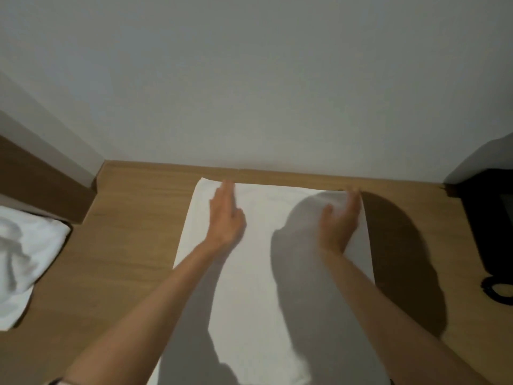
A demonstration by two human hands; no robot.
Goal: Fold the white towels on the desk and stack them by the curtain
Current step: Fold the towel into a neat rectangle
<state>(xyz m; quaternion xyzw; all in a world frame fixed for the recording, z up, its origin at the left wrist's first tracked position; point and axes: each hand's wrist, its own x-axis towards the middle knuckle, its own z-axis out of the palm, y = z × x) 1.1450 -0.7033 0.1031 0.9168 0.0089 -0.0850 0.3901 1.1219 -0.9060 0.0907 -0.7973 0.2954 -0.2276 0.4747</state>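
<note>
A white towel [258, 273] lies spread flat on the wooden desk [125, 245], running from the wall down to the near edge. My left hand [226, 215] rests flat on the towel's far left part, fingers straight and pointing at the wall. My right hand [340, 218] lies on the far right part, fingers reaching the towel's far right corner; it is blurred, so its grip is unclear. A second white towel [25, 257] sits crumpled at the left edge of the desk.
A white wall rises right behind the desk. A brown wooden panel [41, 184] stands at the far left. A black object [491, 218] with a black ring [498, 290] in front of it sits at the right edge. No curtain is in view.
</note>
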